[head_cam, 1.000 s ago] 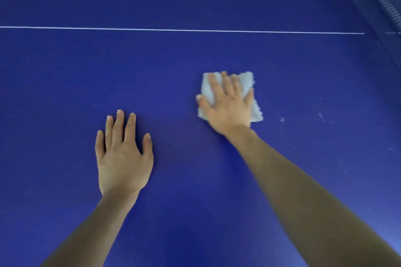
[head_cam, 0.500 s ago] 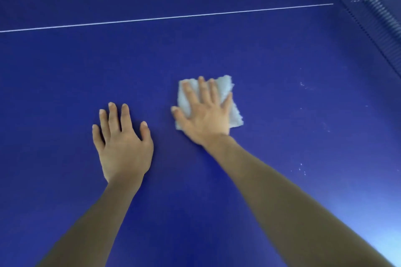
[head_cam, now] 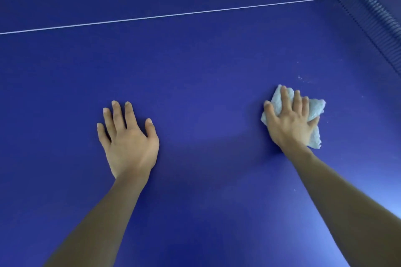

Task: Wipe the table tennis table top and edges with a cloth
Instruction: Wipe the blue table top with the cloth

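Observation:
The blue table tennis table top [head_cam: 195,71] fills the view. My right hand [head_cam: 289,121] presses flat on a crumpled pale blue-white cloth [head_cam: 315,110] at the right of the table, fingers spread over it. The cloth sticks out beyond my fingertips and along the hand's right side. My left hand [head_cam: 128,138] lies palm down on the bare table at the left, fingers apart, holding nothing.
A thin white centre line [head_cam: 162,16] crosses the table beyond my hands. The dark net [head_cam: 373,19] runs diagonally across the upper right corner. Small white specks [head_cam: 300,77] sit on the surface just beyond the cloth.
My right hand has slid the cloth to the right, away from my left hand, and the cloth is more bunched. My left hand has stayed planted on the table.

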